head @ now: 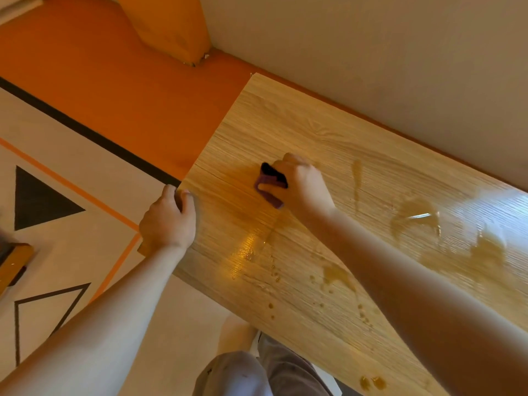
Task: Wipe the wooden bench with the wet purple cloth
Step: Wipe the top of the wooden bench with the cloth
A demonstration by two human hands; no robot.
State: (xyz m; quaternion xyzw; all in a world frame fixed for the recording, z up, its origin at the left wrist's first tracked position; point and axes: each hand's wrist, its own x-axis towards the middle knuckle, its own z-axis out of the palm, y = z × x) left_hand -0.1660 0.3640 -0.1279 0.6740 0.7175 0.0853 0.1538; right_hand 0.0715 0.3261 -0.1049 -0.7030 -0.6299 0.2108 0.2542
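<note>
One bench (314, 130); right hand (301, 187) holds one cloth (268, 194), left hand (168, 221) grips edge.

Wood-grain bench (328, 155) glossy where wet, matt where dry, soft purple cloth (268, 187)

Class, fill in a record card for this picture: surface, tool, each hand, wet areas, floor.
Surface: light wood-grain bench, along a pale wall
Tool: crumpled purple cloth, on the bench top
Right hand: grips the cloth, pressing it on the bench
Left hand: fingers curled over the bench's corner
Wet areas: puddles and droplets, to the right of the cloth
Floor: pale mat with black triangles
</note>
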